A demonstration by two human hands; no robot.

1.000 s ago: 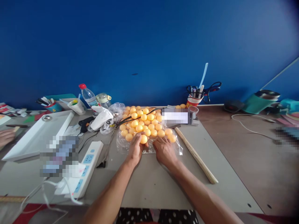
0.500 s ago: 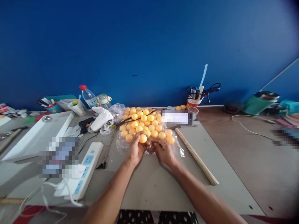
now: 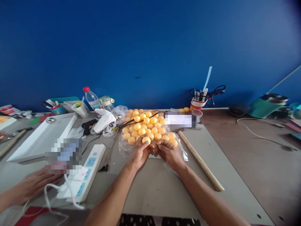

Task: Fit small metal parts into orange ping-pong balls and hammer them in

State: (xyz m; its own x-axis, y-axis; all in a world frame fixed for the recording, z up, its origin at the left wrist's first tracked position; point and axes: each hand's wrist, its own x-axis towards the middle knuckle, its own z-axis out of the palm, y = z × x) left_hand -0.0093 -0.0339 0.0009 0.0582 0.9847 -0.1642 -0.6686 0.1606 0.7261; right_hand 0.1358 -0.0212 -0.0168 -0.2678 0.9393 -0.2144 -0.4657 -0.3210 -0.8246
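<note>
My left hand (image 3: pixel 140 154) is closed on an orange ping-pong ball (image 3: pixel 146 140), with the thumb against its side. Close beside it, my right hand (image 3: pixel 169 153) has its thumb and fingers pressed together in a pinch. Whatever is between those fingertips is too small to make out. Just beyond both hands lies a heap of orange ping-pong balls (image 3: pixel 150 125) on a clear plastic bag (image 3: pixel 124 147). Dark cables (image 3: pixel 131 121) run across the heap.
Another person's hand (image 3: pixel 39 182) rests at the left by a blurred-out phone (image 3: pixel 68 150). Nearby are a white power strip (image 3: pixel 90 172), a white tray (image 3: pixel 44 138) and a glue gun (image 3: pixel 88 126). On the right lies a wooden-handled hammer (image 3: pixel 201 160); a pen cup (image 3: pixel 198 103) stands behind.
Another person's hand has come in from the left beside the phone. The view has shifted slightly. My left hand still holds the ball, and my right fingertips are closer to it.
</note>
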